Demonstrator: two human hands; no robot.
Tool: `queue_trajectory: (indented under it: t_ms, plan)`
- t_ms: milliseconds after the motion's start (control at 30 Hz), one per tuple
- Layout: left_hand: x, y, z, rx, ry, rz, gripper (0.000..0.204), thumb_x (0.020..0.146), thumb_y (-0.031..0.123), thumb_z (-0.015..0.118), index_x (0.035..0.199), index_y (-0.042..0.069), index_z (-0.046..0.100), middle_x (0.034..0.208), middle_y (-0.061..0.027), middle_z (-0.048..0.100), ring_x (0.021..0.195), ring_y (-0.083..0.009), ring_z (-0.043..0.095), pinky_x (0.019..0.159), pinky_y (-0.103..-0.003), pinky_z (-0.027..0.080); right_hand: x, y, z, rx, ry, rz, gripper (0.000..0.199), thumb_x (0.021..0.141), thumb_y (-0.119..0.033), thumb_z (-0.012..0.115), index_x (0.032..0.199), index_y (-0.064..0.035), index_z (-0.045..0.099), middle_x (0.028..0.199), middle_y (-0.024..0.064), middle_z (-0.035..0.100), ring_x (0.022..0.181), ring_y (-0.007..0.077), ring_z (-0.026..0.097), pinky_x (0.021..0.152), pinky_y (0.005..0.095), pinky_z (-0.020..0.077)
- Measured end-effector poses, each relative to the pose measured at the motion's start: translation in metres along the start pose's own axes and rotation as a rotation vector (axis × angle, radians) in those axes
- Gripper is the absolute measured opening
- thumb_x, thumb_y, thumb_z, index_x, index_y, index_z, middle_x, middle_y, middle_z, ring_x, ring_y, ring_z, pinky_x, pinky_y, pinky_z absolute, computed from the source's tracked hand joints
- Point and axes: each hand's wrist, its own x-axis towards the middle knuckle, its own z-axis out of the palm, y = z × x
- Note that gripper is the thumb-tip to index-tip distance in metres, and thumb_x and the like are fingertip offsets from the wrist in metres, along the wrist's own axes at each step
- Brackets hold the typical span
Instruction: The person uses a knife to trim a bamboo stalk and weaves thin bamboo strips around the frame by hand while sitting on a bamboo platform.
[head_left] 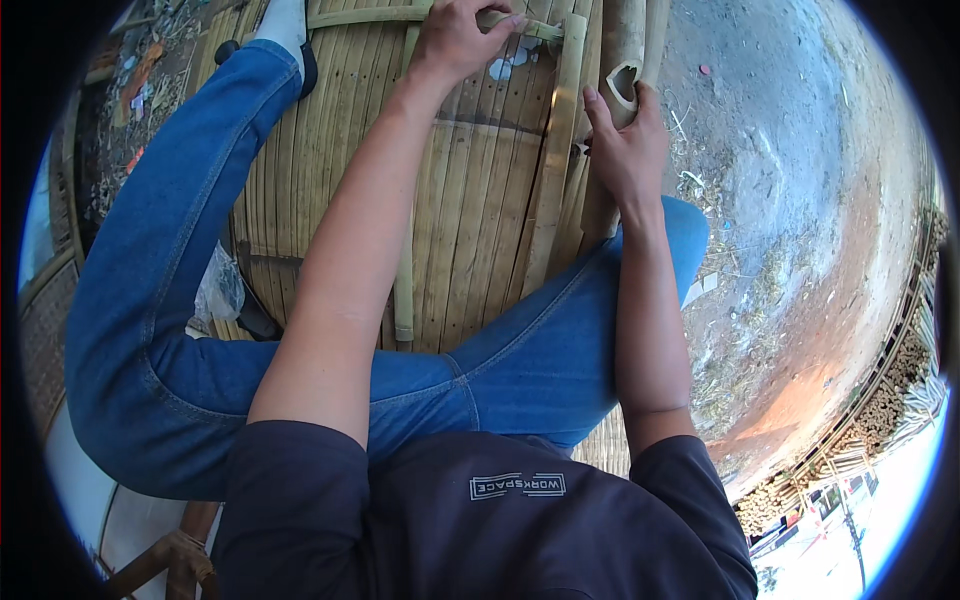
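My left hand [462,42] is at the top edge, its fingers closed round a thin bamboo strip [365,16] that lies crosswise over the slatted bamboo platform [470,190]. Part of that hand is cut off by the picture's edge. Farther right, my right hand [632,145] grips a thick bamboo pole [600,212], thumb on its left side and fingers on its right. An open notch [623,84] shows in the pole just beyond the fingertips. A split bamboo length [552,165] runs along the platform between the two hands.
My legs in blue jeans [160,260] rest across and beside the platform. A narrow bamboo piece [404,290] lies lengthwise under my left forearm. Clear plastic [220,285] sits near my left knee. Right of the platform is bare ground [790,200], with stacked poles [890,390] beyond.
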Motion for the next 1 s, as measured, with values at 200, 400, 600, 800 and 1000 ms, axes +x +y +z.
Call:
queue_trajectory:
  t_ms: [200,400,600,800,1000]
  plan:
    - [0.003,0.002,-0.005,0.226,-0.076,0.226,0.02,0.094,0.02,0.072,0.1,0.001,0.073,0.099,-0.0146,0.071,0.092,-0.0333,0.069,0.076,-0.041,0.056,0.002,0.009,0.003,0.05,-0.031,-0.012,0.069,0.089,-0.037,0.077,0.132,0.0113,0.052,0.11,0.0316,0.07,0.105,0.0441,0.07,0.091,0.0463,0.0554]
    - [0.008,0.003,-0.009,0.365,-0.078,0.371,0.014,0.093,0.015,0.071,0.095,0.001,0.071,0.092,-0.0138,0.07,0.082,-0.0327,0.07,0.07,-0.041,0.056,-0.001,0.004,0.004,0.046,-0.05,-0.075,0.068,0.088,-0.037,0.077,0.131,0.0114,0.053,0.108,0.0319,0.07,0.104,0.0442,0.07,0.089,0.0467,0.0556]
    - [0.017,0.003,-0.008,0.47,-0.174,0.39,0.013,0.093,0.014,0.069,0.095,0.001,0.07,0.089,-0.0143,0.07,0.081,-0.0326,0.07,0.069,-0.041,0.056,-0.001,0.006,0.005,0.116,-0.076,-0.006,0.067,0.088,-0.037,0.077,0.129,0.0111,0.054,0.108,0.0319,0.07,0.103,0.0441,0.07,0.089,0.0463,0.0555]
    - [0.018,0.022,-0.01,0.426,-0.21,0.297,0.021,0.097,0.022,0.063,0.102,0.002,0.069,0.095,-0.0174,0.069,0.087,-0.0374,0.069,0.076,-0.046,0.056,0.001,0.009,0.007,0.095,-0.054,-0.051,0.07,0.088,-0.038,0.077,0.131,0.0115,0.052,0.104,0.0314,0.07,0.094,0.0412,0.073,0.083,0.0448,0.0573]
    - [0.018,0.041,-0.012,0.502,-0.31,0.194,0.023,0.1,0.021,0.055,0.103,0.002,0.068,0.102,-0.0196,0.068,0.098,-0.0397,0.067,0.084,-0.049,0.054,-0.003,0.001,0.011,0.357,-0.284,0.224,0.079,0.093,-0.04,0.076,0.145,0.0096,0.042,0.095,0.0121,0.069,0.068,0.0155,0.068,0.06,0.0326,0.0569]
